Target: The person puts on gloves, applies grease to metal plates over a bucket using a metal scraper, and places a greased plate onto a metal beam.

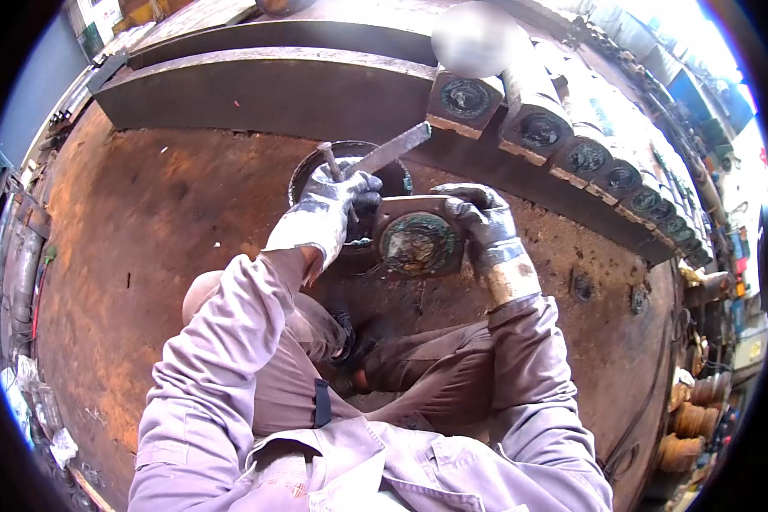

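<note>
The person sits on a brown, rust-stained floor (145,239), with the legs in greyish-pink trousers (435,358) bent in front of the body. The left hand (328,200), in a white and dark-stained glove, is closed around a flat grey metal bar (394,148), whose free end points up and to the right. A thin rod with a wider head (329,160) also stands up at this hand; whether the fingers grip it, one cannot tell. The right hand (485,218), in a similar dirty glove, is closed on the upper right corner of a dark, square-edged plate (454,260). This plate carries a round disc with greenish edge (418,243) and its face is turned to the person. It is just in front of a round, dark, open container (299,177), and partly covers it. Further ahead lies a long dark metal beam (264,96). On the right side, a curved row of blocks with round ends (540,130) goes away from the beam's end. Nearer, two small round dark pieces (639,299) lie on the floor, apart from the right hand.
</note>
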Tool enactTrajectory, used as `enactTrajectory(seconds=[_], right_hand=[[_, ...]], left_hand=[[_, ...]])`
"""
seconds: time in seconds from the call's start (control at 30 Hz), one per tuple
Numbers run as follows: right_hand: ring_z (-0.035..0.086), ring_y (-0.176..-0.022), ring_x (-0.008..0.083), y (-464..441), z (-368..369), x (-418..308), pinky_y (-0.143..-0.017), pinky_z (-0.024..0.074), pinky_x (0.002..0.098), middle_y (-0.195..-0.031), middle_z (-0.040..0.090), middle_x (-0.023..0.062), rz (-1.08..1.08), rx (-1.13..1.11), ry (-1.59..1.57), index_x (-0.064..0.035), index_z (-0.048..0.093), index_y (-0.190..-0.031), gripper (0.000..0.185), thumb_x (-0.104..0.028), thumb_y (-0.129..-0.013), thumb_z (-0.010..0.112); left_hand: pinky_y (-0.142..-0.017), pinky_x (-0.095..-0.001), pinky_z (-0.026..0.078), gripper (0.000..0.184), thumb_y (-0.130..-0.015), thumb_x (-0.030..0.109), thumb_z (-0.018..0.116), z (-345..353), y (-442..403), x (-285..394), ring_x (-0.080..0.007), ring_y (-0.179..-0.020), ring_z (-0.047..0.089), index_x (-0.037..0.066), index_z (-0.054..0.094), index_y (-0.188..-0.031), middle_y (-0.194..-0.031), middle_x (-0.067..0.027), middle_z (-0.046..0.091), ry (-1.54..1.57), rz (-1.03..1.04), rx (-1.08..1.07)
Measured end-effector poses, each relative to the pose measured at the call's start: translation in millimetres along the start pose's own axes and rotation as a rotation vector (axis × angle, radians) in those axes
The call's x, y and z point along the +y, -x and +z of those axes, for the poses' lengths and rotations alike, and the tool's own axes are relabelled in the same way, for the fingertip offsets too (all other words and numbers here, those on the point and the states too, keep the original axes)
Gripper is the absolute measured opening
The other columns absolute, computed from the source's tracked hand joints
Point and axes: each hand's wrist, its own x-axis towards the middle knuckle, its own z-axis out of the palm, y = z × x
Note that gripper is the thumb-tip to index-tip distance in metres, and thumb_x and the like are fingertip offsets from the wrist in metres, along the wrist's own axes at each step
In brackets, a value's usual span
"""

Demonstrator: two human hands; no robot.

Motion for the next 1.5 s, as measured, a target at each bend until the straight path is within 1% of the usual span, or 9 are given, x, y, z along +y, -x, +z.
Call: enactTrajectory(seconds=[0.4, 0.53, 0.67, 0.77, 0.87, 0.97, 1.03, 1.27, 1.5], right_hand=[[0.072, -0.096, 0.0191, -6.8, 68.3, 26.7, -0.086, 0.0608, 0.0345, -0.107, 0.078, 0.0084, 0.131, -0.023, 0.023, -0.0014, 0.076, -0.111, 0.023, -0.003, -0.089, 0.081], [0.072, -0.099, 0.0195, -5.7, 65.6, 27.2, -0.090, 0.0601, 0.0356, -0.110, 0.078, 0.0098, 0.098, -0.097, 0.072, 0.0005, 0.074, -0.115, 0.026, -0.004, -0.090, 0.080], [0.072, -0.100, 0.0208, -7.9, 72.5, 31.3, -0.089, 0.0606, 0.0359, -0.110, 0.078, 0.0110, 0.139, -0.015, 0.051, 0.0001, 0.075, -0.114, 0.025, -0.004, -0.090, 0.079], [0.073, -0.098, 0.0210, -8.0, 73.4, 31.4, -0.090, 0.0617, 0.0356, -0.107, 0.078, 0.0108, 0.167, -0.040, -0.076, -0.0005, 0.075, -0.110, 0.022, 0.003, -0.089, 0.075], [0.073, -0.103, 0.0215, -13.9, 70.3, 40.7, -0.093, 0.0610, 0.0360, -0.114, 0.077, 0.0121, 0.060, -0.093, -0.022, -0.0003, 0.074, -0.117, 0.029, 0.005, -0.089, 0.075], [0.071, -0.111, 0.0206, -11.7, 73.4, 42.0, -0.097, 0.0597, 0.0362, -0.126, 0.073, 0.0126, 0.013, -0.177, -0.194, -0.0006, 0.067, -0.132, 0.043, 0.001, -0.090, 0.079], [0.069, -0.114, 0.0204, -11.3, 77.6, 39.1, -0.099, 0.0593, 0.0364, -0.132, 0.070, 0.0122, 0.018, -0.206, -0.351, -0.0010, 0.063, -0.139, 0.052, 0.000, -0.090, 0.079], [0.062, -0.124, 0.0194, -13.1, 79.7, 47.8, -0.107, 0.0545, 0.0352, -0.140, 0.063, 0.0069, 0.065, -0.322, -0.445, -0.0043, 0.046, -0.155, 0.066, 0.008, -0.094, 0.069], [0.061, -0.128, 0.0216, -26.6, 56.4, 67.6, -0.113, 0.0492, 0.0388, -0.140, 0.063, 0.0064, -0.052, -0.407, -0.312, -0.0073, 0.049, -0.151, 0.045, -0.012, -0.106, 0.056]], left_hand=[[-0.086, -0.0475, 0.058, 0.046, -0.095, 0.011, 0.058, -39.8, 13.0, -63.6, -0.0391, -0.098, 0.072, 0.006, 0.056, -0.141, -0.116, -0.0240, 0.072, -1.397, 0.006, -0.189], [-0.103, -0.0431, 0.053, 0.041, -0.110, 0.016, 0.040, -20.4, 18.0, -15.2, -0.0340, -0.126, 0.062, 0.013, 0.048, -0.150, -0.144, -0.0178, 0.059, -0.952, 0.083, -0.035], [-0.083, -0.0495, 0.058, 0.045, -0.093, 0.011, 0.057, -30.8, 16.3, -40.3, -0.0408, -0.094, 0.072, 0.007, 0.055, -0.138, -0.108, -0.0245, 0.072, -1.249, -0.109, -0.320], [-0.100, -0.0445, 0.054, 0.054, -0.099, 0.010, 0.048, -29.1, 16.4, -32.2, -0.0371, -0.121, 0.065, 0.012, 0.044, -0.153, -0.143, -0.0214, 0.060, -1.137, -0.177, -0.352], [-0.095, -0.0476, 0.055, 0.045, -0.099, 0.003, 0.046, -30.7, 17.8, -56.4, -0.0407, -0.110, 0.068, 0.008, 0.052, -0.144, -0.135, -0.0249, 0.064, -1.070, 0.386, -0.046], [-0.102, -0.0449, 0.053, 0.049, -0.101, 0.005, 0.048, -24.3, 14.4, -17.5, -0.0390, -0.119, 0.065, 0.010, 0.049, -0.151, -0.145, -0.0212, 0.059, -1.356, -0.115, -0.298], [-0.100, -0.0373, 0.052, 0.035, -0.109, 0.025, 0.058, -18.8, 9.2, 2.8, -0.0302, -0.116, 0.068, 0.007, 0.061, -0.139, -0.125, -0.0143, 0.073, -0.181, -0.013, -0.125], [-0.079, -0.0498, 0.061, 0.026, -0.101, 0.038, 0.064, 10.0, -39.8, -24.6, -0.0378, -0.094, 0.074, 0.016, 0.072, -0.114, -0.108, -0.0102, 0.077, -1.009, 0.321, 0.056], [-0.072, -0.0436, 0.059, 0.018, -0.094, 0.023, 0.069, 13.7, -32.5, -15.1, -0.0351, -0.083, 0.072, 0.010, 0.071, -0.106, -0.094, -0.0135, 0.072, -0.807, 0.779, 0.092]])
